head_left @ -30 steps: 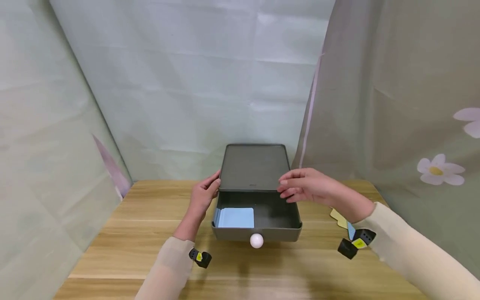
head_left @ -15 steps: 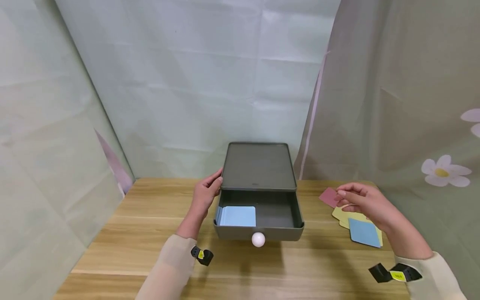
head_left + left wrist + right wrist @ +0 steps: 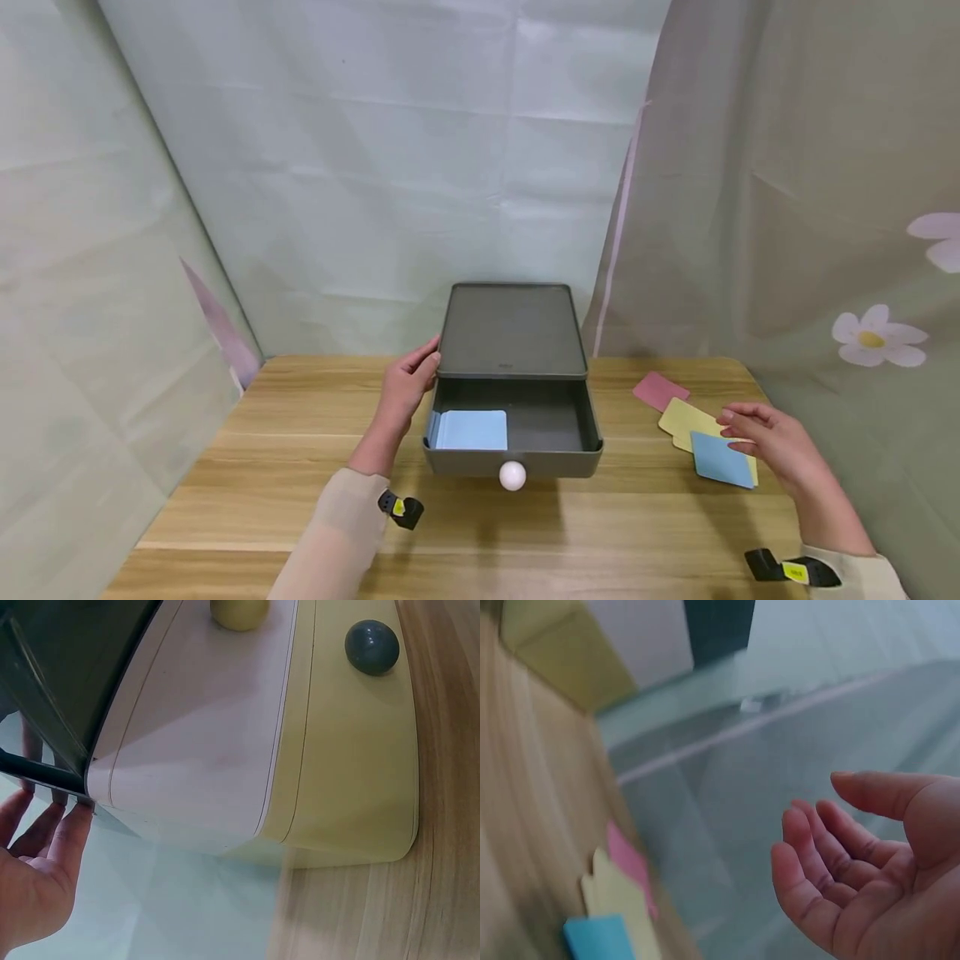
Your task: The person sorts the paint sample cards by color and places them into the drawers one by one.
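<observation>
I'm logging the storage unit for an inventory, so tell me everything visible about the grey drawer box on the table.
The grey drawer box is a dark grey, plastic-looking unit with a flat, rimmed top, standing at the back of the wooden table. Its top drawer is pulled open toward the person and has a round white knob on its front. A light blue card lies inside at the left. The left hand touches the box's left front corner. The left wrist view shows pale pink and yellow drawers stacked beneath.

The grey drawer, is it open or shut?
Open. The grey drawer is pulled out, with a blue card showing inside behind its white knob.
</observation>
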